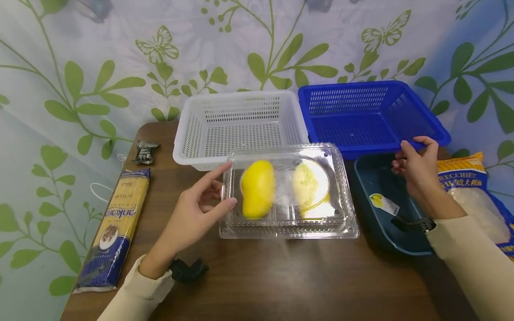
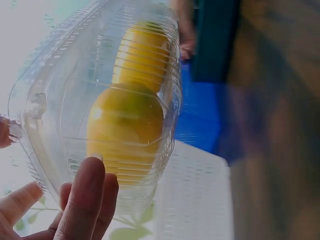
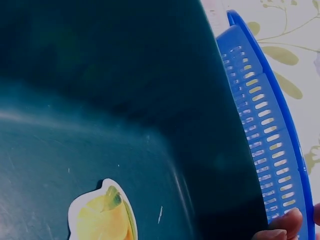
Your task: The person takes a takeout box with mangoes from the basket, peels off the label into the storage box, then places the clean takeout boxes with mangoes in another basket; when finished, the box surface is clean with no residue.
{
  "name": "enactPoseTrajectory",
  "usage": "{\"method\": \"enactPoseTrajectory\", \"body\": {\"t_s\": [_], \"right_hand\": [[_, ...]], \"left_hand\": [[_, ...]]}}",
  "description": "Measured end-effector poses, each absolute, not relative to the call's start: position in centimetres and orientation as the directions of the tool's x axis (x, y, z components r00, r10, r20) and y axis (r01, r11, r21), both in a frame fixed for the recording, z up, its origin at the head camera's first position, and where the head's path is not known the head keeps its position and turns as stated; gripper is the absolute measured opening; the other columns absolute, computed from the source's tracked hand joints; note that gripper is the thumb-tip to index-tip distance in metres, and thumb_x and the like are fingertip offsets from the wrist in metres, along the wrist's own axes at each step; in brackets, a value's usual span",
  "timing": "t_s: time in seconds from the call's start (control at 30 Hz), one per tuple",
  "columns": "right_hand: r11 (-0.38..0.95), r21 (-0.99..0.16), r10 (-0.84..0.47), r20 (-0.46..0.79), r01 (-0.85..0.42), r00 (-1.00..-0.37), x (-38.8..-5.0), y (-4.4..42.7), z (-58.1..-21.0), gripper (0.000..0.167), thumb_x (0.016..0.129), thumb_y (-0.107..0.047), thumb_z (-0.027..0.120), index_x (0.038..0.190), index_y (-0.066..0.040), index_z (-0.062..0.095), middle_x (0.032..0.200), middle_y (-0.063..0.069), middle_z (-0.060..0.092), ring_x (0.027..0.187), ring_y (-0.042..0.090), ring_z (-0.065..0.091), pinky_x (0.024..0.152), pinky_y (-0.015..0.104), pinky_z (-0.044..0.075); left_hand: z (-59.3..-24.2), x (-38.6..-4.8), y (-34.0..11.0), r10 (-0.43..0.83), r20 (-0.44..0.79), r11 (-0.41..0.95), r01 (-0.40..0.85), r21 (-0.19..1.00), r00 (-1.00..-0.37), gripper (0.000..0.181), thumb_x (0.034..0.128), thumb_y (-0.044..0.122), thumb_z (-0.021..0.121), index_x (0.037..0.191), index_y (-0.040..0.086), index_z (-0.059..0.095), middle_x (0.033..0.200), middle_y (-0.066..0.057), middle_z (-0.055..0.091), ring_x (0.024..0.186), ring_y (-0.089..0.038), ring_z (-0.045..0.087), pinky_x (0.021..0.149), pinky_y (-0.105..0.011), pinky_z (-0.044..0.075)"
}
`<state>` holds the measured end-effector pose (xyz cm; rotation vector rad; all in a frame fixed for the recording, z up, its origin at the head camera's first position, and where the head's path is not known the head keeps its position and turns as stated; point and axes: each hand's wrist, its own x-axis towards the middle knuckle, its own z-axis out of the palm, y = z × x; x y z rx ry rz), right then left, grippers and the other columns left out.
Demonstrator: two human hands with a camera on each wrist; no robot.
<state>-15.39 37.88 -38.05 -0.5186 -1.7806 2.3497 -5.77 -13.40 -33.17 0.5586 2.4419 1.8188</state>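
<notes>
A clear plastic clamshell box (image 1: 281,227) with two yellow mangoes (image 1: 258,189) inside is held up in front of me, above the table. At its left edge my left hand (image 1: 196,209) grips it, the thumb in front and the other fingers beside or behind it. In the left wrist view the mangoes (image 2: 125,130) show through the ribbed side, close to the fingers. My right hand (image 1: 417,165) hovers over the dark green tub (image 1: 375,223) near its far rim, fingers loosely bent, nothing seen in them. A fruit-printed label (image 3: 105,215) lies on the tub floor.
A white basket (image 1: 241,133) and a blue basket (image 1: 349,120) stand at the back against a patterned curtain. Left are a spaghetti packet (image 1: 114,232) and a small dark wrapped piece (image 1: 145,152). A pasta bag (image 1: 474,200) lies right of the tub.
</notes>
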Motion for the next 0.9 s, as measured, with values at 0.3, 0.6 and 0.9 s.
{"method": "enactPoseTrajectory", "body": {"t_s": [0.3,0.6,0.9], "right_hand": [[-0.262,-0.958,0.331,-0.202,0.116,-0.922,-15.4,38.3,-37.8,0.039,0.101,-0.027,0.065,0.121,-0.03,0.031,0.078,0.003,0.057,0.054,0.018,0.055,0.052,0.028,0.049],[-0.26,-0.958,0.309,-0.198,0.118,-0.93,-15.3,38.5,-38.0,0.038,0.102,-0.027,0.064,0.121,-0.029,0.031,0.076,0.003,0.058,0.054,0.017,0.055,0.051,0.028,0.05],[-0.255,-0.958,0.278,-0.203,0.131,-0.939,-15.3,38.5,-37.8,0.037,0.103,-0.026,0.063,0.121,-0.029,0.031,0.077,0.003,0.056,0.055,0.018,0.053,0.053,0.029,0.049]], "left_hand": [[-29.7,-9.3,-12.6,0.318,0.219,0.255,0.306,0.917,-0.923,0.065,0.0976,0.02,0.072,0.154,0.039,0.045,0.099,-0.011,0.057,0.082,-0.025,0.062,0.07,-0.027,0.055],[-29.2,-15.8,-9.5,0.335,0.156,0.224,0.24,0.945,-0.929,0.062,0.0966,0.031,0.072,0.152,0.04,0.046,0.098,-0.014,0.059,0.079,-0.028,0.067,0.073,-0.037,0.06],[-28.8,-20.6,-5.7,0.312,0.11,0.283,0.203,0.937,-0.944,0.063,0.0946,0.041,0.072,0.152,0.04,0.047,0.097,-0.014,0.062,0.084,-0.03,0.064,0.075,-0.038,0.06]]}}
